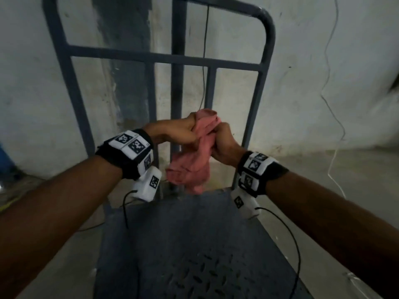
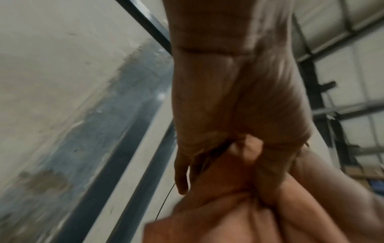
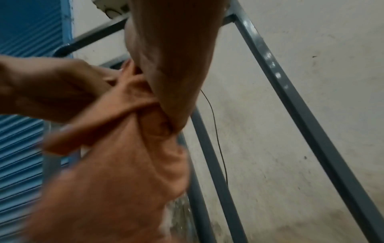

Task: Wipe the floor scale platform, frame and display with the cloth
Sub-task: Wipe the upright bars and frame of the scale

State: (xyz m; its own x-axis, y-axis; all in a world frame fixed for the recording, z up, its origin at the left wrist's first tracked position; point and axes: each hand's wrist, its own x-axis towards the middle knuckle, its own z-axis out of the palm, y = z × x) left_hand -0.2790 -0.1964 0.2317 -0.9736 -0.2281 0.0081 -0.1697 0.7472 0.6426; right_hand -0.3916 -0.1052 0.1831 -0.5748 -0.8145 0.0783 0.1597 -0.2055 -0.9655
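Observation:
Both hands hold a pink cloth in the air above the far end of the scale's grey chequer-plate platform. My left hand grips the cloth's top from the left, and my right hand grips it from the right. The rest of the cloth hangs down between my wrists. The grey tubular frame rises behind the hands against the wall. In the left wrist view the cloth bunches under my curled left fingers. In the right wrist view the cloth drapes below my right hand. No display is in view.
A stained white wall stands close behind the frame, with a thin black cable and a white wire hanging on it. A blue object sits at the far left. A blue shutter shows in the right wrist view.

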